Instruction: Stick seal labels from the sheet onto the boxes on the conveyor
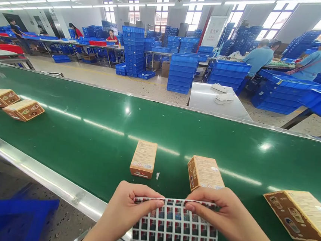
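Note:
Both my hands hold a sheet of small red-and-white stickers (175, 230) by its top edge, just above the near side of the green conveyor belt (97, 137). My left hand (126, 211) pinches the top left corner, and my right hand (225, 216) pinches the top right. Just beyond my right hand lies a tan cardboard box (205, 173). A second tan box (143, 158) lies beyond my left hand. A larger-looking box (300, 217) rests at the right edge of the belt.
Three more boxes (23, 109) lie far left on the belt. A steel rail (45, 178) borders the belt's near side. Stacks of blue crates (181, 71) fill the hall behind, a grey table (218, 101) stands past the belt, and other people work at distant tables.

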A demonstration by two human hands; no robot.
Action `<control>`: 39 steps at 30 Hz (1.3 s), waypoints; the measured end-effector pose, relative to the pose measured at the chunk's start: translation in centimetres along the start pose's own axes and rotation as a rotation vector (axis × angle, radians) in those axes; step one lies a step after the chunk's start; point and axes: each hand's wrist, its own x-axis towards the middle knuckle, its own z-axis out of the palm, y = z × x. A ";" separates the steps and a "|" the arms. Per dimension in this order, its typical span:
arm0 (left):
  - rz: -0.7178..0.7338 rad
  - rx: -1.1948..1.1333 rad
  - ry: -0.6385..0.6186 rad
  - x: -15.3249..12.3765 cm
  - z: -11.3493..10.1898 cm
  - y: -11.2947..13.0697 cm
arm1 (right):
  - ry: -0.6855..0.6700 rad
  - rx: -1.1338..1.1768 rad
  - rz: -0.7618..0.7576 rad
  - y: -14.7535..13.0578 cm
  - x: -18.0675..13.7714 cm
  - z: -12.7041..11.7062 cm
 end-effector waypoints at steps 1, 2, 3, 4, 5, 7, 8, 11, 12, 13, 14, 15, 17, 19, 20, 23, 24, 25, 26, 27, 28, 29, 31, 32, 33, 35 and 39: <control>-0.003 0.000 -0.006 0.1 0.0 0.0 | 0.002 -0.001 0.001 0.1 0.1 0.0; -0.005 0.000 -0.007 0.1 -0.1 0.0 | 0.002 0.002 0.002 0.1 0.1 0.1; -0.004 0.001 -0.005 0.1 -0.1 0.0 | 0.000 0.007 0.006 0.1 0.2 0.1; -0.002 0.003 -0.003 0.1 -0.2 0.0 | -0.006 0.011 0.008 0.0 0.3 0.2; -0.001 0.002 -0.003 0.2 -0.2 -0.1 | -0.013 0.009 0.007 0.0 0.3 0.2; -0.005 0.001 -0.002 0.3 -0.2 -0.1 | -0.016 -0.017 -0.006 -0.1 0.4 0.2; -0.012 -0.002 -0.002 0.3 -0.2 -0.1 | -0.013 -0.038 -0.014 -0.1 0.5 0.2; -0.045 -0.011 0.002 0.5 -0.1 -0.3 | 0.023 -0.129 -0.073 0.2 0.5 0.2; -0.051 -0.011 0.008 0.5 0.0 -0.3 | 0.056 -0.174 -0.114 0.4 0.6 0.2; -0.049 -0.008 0.016 0.5 0.0 -0.4 | 0.100 -0.230 -0.175 0.6 0.6 0.1; -0.044 -0.003 0.025 0.5 0.1 -0.4 | 0.154 -0.300 -0.256 0.8 0.6 0.1; -0.037 0.001 0.035 0.5 0.1 -0.4 | 0.209 -0.381 -0.351 0.9 0.6 0.2; -0.032 0.003 0.051 0.5 0.2 -0.4 | 0.304 -0.558 -0.545 1.0 0.6 0.4; -0.039 0.000 0.059 0.5 0.3 -0.4 | 0.368 -0.717 -0.682 1.0 0.4 0.9; -0.042 -0.003 0.061 0.6 0.3 -0.5 | 0.388 -0.785 -0.722 0.9 0.2 1.2; -0.050 -0.025 0.063 0.6 0.3 -0.7 | 0.384 -0.904 -0.813 0.8 -0.3 1.7; -0.055 -0.035 0.064 0.7 0.3 -0.9 | 0.384 -0.882 -0.820 0.9 -0.4 1.7; -0.059 -0.042 0.066 0.7 0.2 -1.0 | 0.389 -0.822 -0.801 1.0 -0.5 1.6; -0.064 -0.044 0.061 0.8 0.1 -1.2 | 0.400 -0.728 -0.747 1.3 -0.5 1.3; -0.060 -0.037 0.053 0.8 0.0 -1.4 | 0.411 -0.609 -0.654 1.6 -0.3 1.0; -0.036 -0.016 0.038 0.8 -0.2 -1.6 | 0.424 -0.473 -0.529 2.0 -0.1 0.6; 0.010 0.020 0.018 0.9 -0.3 -1.7 | 0.433 -0.328 -0.388 2.5 0.4 0.2; 0.131 0.124 -0.019 0.9 -0.5 -2.0 | 0.485 -0.020 -0.101 3.4 1.6 -0.3; 0.189 0.177 -0.030 0.9 -0.5 -2.1 | 0.513 0.132 0.011 3.9 2.4 -0.4; 0.229 0.221 -0.043 1.0 -0.4 -2.1 | 0.538 0.265 0.086 4.2 3.2 -0.4; 0.247 0.279 -0.094 1.1 0.0 -2.2 | 0.553 0.440 0.151 4.8 4.5 0.1; 0.223 0.333 -0.264 1.8 1.3 -2.2 | 0.566 0.511 0.181 5.4 5.7 1.1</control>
